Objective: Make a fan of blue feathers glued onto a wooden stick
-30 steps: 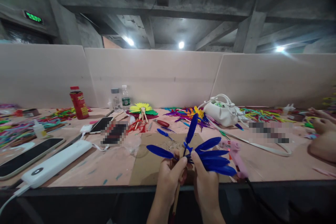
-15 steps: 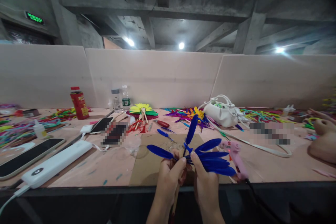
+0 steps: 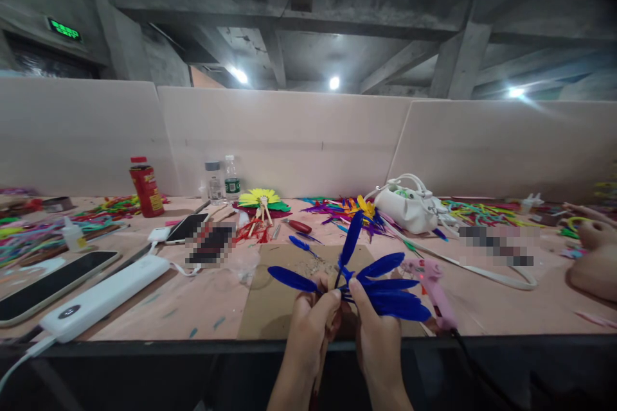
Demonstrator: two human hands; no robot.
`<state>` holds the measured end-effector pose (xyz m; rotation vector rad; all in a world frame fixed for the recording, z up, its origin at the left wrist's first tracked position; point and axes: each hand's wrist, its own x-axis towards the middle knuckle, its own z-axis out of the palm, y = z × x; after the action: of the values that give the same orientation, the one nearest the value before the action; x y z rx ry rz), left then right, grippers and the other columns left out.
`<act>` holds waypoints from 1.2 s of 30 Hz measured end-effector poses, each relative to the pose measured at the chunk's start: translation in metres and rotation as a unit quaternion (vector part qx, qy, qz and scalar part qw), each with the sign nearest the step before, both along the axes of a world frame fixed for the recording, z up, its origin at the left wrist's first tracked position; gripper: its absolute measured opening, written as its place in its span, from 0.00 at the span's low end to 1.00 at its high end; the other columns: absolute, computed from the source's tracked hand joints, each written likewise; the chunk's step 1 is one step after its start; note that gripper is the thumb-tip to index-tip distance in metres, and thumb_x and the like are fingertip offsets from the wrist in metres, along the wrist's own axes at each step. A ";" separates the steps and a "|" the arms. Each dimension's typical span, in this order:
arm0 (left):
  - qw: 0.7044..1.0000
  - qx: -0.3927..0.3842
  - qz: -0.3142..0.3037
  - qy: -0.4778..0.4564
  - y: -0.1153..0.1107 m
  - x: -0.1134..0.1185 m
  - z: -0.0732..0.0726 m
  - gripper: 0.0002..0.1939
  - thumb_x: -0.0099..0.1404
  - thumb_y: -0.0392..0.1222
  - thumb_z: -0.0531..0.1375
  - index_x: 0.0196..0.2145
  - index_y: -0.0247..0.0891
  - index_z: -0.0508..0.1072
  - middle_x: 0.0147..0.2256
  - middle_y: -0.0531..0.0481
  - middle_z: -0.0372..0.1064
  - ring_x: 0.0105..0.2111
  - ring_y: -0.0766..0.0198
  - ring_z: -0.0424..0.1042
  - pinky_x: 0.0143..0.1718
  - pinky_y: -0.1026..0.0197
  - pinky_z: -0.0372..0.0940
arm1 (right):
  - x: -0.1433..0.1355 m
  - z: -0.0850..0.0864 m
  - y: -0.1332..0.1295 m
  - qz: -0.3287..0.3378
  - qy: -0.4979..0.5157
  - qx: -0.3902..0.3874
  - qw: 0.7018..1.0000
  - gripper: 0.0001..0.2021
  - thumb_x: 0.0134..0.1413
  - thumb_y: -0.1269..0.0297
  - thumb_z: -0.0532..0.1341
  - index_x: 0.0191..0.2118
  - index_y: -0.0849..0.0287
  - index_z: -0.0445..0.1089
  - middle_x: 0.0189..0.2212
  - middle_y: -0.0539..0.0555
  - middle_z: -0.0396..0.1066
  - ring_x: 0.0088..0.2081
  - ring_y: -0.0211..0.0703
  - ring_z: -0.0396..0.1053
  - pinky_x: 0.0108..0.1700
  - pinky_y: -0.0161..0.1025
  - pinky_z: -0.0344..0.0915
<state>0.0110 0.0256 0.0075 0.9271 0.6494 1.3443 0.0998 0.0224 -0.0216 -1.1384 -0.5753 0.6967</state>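
Observation:
My left hand (image 3: pixel 309 327) is closed around a thin wooden stick (image 3: pixel 321 363) that slants down toward me. One blue feather (image 3: pixel 292 278) sticks out to the left from its fingers, and another blue feather (image 3: pixel 352 237) stands upright between the hands. In my right hand (image 3: pixel 378 334), thumb and fingers pinch several blue feathers (image 3: pixel 398 304) that fan out to the right. Both hands meet at the quills, where the fingertips hide the joint. Below them lies a brown cardboard sheet (image 3: pixel 260 311). A loose blue feather (image 3: pixel 299 243) rests at its far edge.
A pink glue gun (image 3: pixel 438 295) lies right of my hands, its cord over the table edge. Further back are a white handbag (image 3: pixel 407 209), yellow feather flower (image 3: pixel 260 198) and red-handled tool (image 3: pixel 299 227). Phones and a white power bank (image 3: pixel 103 298) lie left. Another person's hand (image 3: pixel 595 257) is far right.
Both hands keep their hold in nearly the same place. The upright feather and the fan of feathers have shifted only very slightly.

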 end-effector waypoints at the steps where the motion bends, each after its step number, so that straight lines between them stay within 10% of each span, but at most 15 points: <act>1: 1.000 0.005 0.000 0.003 0.000 0.000 0.000 0.12 0.55 0.43 0.69 0.26 0.38 0.68 0.15 0.57 0.63 0.13 0.74 0.53 0.14 0.71 0.47 | 0.000 0.001 -0.001 -0.002 0.001 0.001 1.000 0.24 0.42 0.46 0.73 0.34 0.65 0.82 0.37 0.59 0.83 0.49 0.63 0.76 0.53 0.50 0.69; 36: 1.000 0.011 0.002 0.021 0.002 0.002 -0.007 0.21 0.52 0.53 0.73 0.28 0.40 0.67 0.12 0.61 0.60 0.11 0.75 0.50 0.13 0.71 0.44 | -0.003 0.008 -0.006 -0.012 0.005 0.009 1.000 0.20 0.42 0.49 0.73 0.33 0.64 0.82 0.35 0.58 0.83 0.48 0.62 0.76 0.50 0.49 0.71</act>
<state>0.0125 0.0274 0.0005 0.9741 0.6699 1.3414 0.0967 0.0167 -0.0138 -1.1220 -0.5566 0.6746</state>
